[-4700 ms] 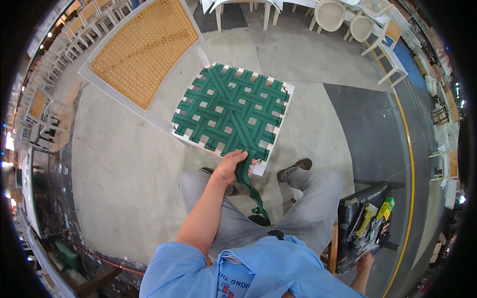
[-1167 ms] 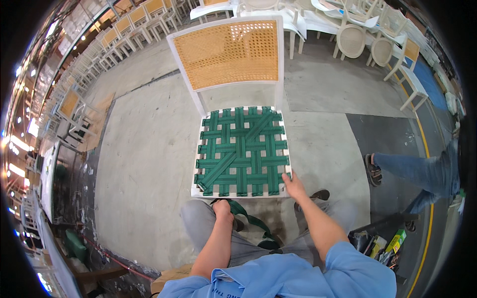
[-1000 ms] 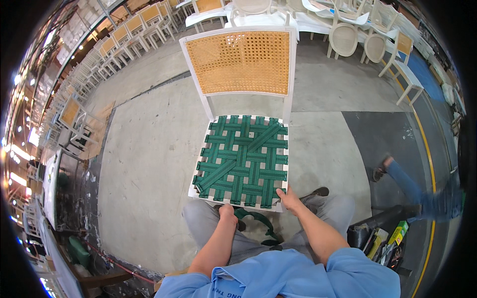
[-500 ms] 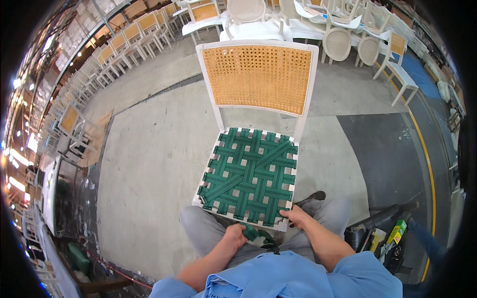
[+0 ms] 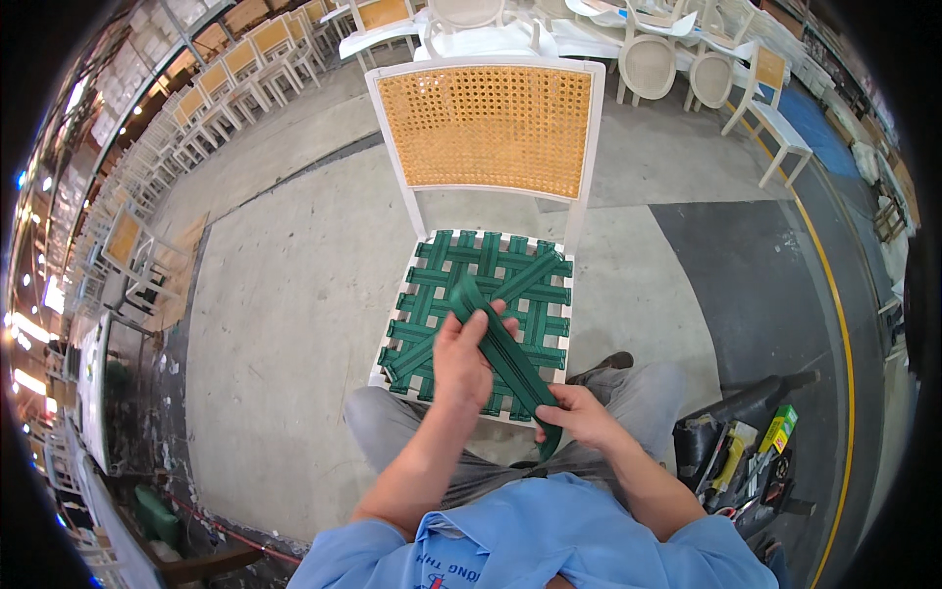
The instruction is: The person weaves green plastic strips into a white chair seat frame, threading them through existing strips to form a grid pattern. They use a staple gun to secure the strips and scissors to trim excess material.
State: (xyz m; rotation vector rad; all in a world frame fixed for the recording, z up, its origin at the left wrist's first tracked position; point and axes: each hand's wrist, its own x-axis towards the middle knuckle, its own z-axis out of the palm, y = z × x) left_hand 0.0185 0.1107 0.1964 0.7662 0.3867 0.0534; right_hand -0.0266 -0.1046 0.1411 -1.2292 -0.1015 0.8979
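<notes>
Before me stands a white chair (image 5: pixel 579 231) with a woven cane back (image 5: pixel 481 128). Its seat frame carries green webbing (image 5: pixel 422 280) woven crosswise, with one band running diagonally from the far right corner to the near left. My left hand (image 5: pixel 463 361) pinches a loose length of green webbing strap (image 5: pixel 515 368) above the middle of the seat, where the strap folds over. Lower down, near the seat's front right corner, my right hand (image 5: pixel 579 417) grips the same strap, and its end hangs by my lap. The strap slants between both hands and covers part of the seat.
On the right a dark stool-like surface holds tools, a yellow-handled tool (image 5: pixel 731 461) and a green-yellow box (image 5: pixel 778 430). Rows of cane-backed chairs (image 5: pixel 270 49) line the far left, and more pale chairs (image 5: pixel 648 67) stand at the back. A green bundle (image 5: pixel 157 515) lies lower left.
My left hand has risen from my lap to over the seat, bringing the loose strap with it. My right hand has left the seat's front right corner and now holds the strap.
</notes>
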